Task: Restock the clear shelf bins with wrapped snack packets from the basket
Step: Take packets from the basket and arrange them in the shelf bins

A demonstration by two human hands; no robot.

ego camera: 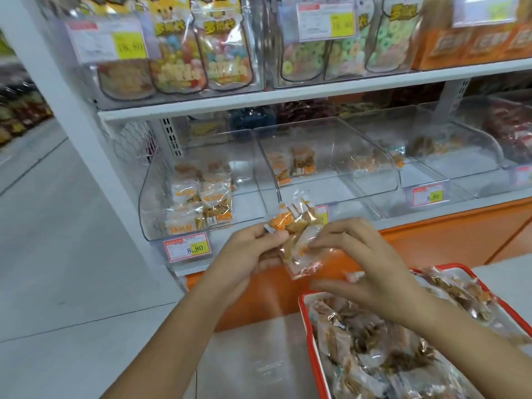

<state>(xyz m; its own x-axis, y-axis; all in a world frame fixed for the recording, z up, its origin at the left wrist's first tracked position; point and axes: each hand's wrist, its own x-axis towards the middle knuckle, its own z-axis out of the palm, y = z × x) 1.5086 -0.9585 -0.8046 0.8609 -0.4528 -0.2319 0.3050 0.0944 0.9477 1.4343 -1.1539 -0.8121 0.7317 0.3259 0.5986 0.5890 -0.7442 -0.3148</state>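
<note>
My left hand point(253, 249) grips a bunch of clear-wrapped snack packets point(299, 234) with orange print, held in front of the lower shelf. My right hand point(362, 260) pinches the right side of the same bunch with its fingertips. Below my right arm stands the red-rimmed basket point(309, 332), full of more wrapped packets. The left clear bin point(161, 180) holds a small stack of similar packets. The middle clear bin point(331, 145) has two packets near its back.
A third clear bin point(449, 145) to the right holds a few packets, with darker snacks farther right. Yellow price tags hang at the bin fronts. The upper shelf point(259, 102) carries candy bags. An orange cabinet base point(431, 243) runs below; pale floor lies left.
</note>
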